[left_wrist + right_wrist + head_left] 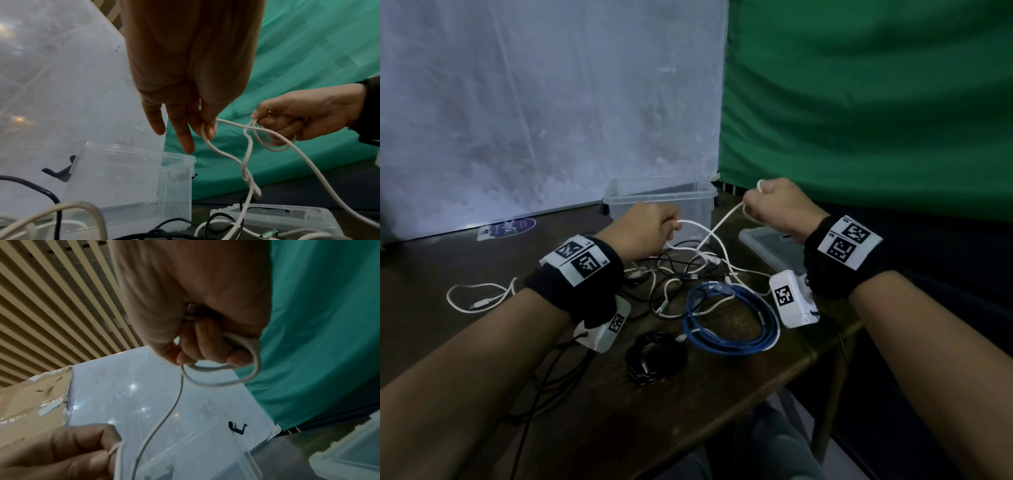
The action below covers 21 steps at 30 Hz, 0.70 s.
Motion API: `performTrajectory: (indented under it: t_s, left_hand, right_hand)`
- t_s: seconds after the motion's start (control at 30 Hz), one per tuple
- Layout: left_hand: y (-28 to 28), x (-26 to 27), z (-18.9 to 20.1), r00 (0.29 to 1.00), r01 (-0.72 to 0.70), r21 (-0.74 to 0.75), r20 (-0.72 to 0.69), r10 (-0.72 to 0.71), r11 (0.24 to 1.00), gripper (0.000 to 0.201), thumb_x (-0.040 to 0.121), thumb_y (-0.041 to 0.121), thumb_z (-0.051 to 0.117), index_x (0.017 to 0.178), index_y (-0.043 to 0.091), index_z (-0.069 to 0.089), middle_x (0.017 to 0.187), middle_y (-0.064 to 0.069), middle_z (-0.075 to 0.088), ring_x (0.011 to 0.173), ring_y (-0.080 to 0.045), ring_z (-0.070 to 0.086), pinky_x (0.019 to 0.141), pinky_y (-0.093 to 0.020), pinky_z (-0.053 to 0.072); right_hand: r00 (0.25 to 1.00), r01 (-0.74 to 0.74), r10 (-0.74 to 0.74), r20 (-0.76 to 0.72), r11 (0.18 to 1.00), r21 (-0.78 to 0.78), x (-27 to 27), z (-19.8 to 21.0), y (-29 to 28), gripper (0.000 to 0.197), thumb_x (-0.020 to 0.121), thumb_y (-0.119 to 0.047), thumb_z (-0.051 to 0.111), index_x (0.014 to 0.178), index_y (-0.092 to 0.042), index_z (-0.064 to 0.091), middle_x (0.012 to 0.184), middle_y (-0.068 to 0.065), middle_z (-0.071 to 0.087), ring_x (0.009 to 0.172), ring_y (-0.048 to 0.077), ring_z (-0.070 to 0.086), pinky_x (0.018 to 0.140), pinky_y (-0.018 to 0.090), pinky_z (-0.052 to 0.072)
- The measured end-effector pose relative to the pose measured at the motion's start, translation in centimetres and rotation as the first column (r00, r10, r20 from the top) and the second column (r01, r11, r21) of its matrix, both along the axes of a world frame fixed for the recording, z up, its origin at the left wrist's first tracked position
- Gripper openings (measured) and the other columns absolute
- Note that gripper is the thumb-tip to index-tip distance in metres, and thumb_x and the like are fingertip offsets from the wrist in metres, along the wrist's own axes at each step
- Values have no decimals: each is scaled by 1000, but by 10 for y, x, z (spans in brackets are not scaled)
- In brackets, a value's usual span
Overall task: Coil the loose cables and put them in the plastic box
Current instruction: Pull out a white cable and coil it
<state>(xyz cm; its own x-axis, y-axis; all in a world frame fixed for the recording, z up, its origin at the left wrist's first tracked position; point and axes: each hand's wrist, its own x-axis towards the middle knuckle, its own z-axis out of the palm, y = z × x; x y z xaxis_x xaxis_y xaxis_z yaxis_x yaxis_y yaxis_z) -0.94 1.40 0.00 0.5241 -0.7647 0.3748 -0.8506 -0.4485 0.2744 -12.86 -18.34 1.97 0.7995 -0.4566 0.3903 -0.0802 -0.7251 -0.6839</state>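
The right hand [779,205] at two o'clock grips small loops of white cable [717,224]; the left hand [642,229] pinches it, other fingers straight.

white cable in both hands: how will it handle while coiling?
Likely floppy: the white cable sags between left hand and right hand. Probably bends easily: it loops tightly at the right fingers. May snag: its tail runs into the cable tangle.

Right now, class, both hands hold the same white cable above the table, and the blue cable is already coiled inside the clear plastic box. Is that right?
Not quite. The blue cable is coiled, but it lies on the table, in front of the clear plastic box, not inside it; the head view shows this. The left hand and right hand do hold the same white cable.
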Motion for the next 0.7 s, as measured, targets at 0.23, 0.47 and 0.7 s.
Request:
performTrajectory:
  t_s: [0.23, 0.47, 0.7]
  left_hand:
    - [3, -4, -2, 998, 66, 271, 0, -69, 960, 16, 95, 32, 51, 82, 32, 61, 81, 14, 63, 85, -11, 54, 94, -36, 34]
    - [3, -18, 0, 908, 339, 35, -274, -317, 940, 6, 84, 25, 66, 86, 23, 72, 94, 5, 69, 93, -11, 63, 93, -29, 45]
    - [-11, -25, 4, 941, 183, 177, -318, -119, 967, 65, 100, 48, 24, 76, 16, 76, 99, -5, 71, 96, -22, 62, 93, -30, 44]
  right_hand:
    - [948, -227, 93, 303, 867, 443, 10, 10, 0, 31, 96, -20, 46, 65, -16, 43, 42, -8, 31, 34, 6, 25, 38, 22, 20]
    - [945, -255, 131, 299, 869, 425, 15, 6, -6, 34, 100, -25, 41, 69, -13, 45, 38, -10, 31, 33, 7, 25, 41, 25, 22]
    - [900, -431, 348, 261, 800, 418, 10, 2, 7, 35, 103, -23, 37, 71, -10, 46, 35, -13, 28, 33, 4, 24, 42, 20, 26]
